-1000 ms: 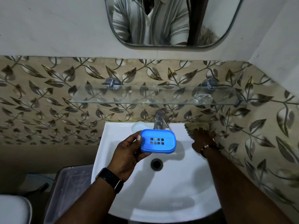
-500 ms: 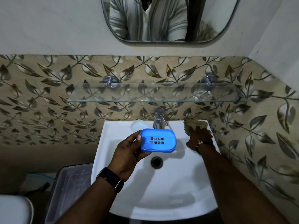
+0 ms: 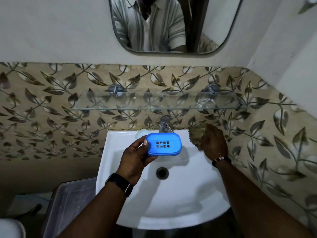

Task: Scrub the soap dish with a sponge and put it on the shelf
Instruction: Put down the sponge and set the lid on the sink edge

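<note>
My left hand (image 3: 135, 160) holds a blue plastic soap dish (image 3: 163, 143) with several drain slots, level, above the white sink (image 3: 171, 203) just in front of the tap. My right hand (image 3: 213, 143) grips a brownish-green sponge (image 3: 195, 137) at the sink's back right corner, lifted a little off the rim. The sponge is to the right of the dish and apart from it. A glass shelf (image 3: 120, 102) runs along the tiled wall above the sink.
A chrome tap (image 3: 164, 124) stands at the back middle of the sink, with a pale bar of soap (image 3: 141, 133) to its left. The drain (image 3: 162, 172) lies below the dish. A grey plastic bin (image 3: 68, 206) sits low left. A mirror (image 3: 171, 23) hangs above.
My right hand has closed on the sponge and raised it off the sink's back right corner, toward the left. The left hand and soap dish have stayed almost still.
</note>
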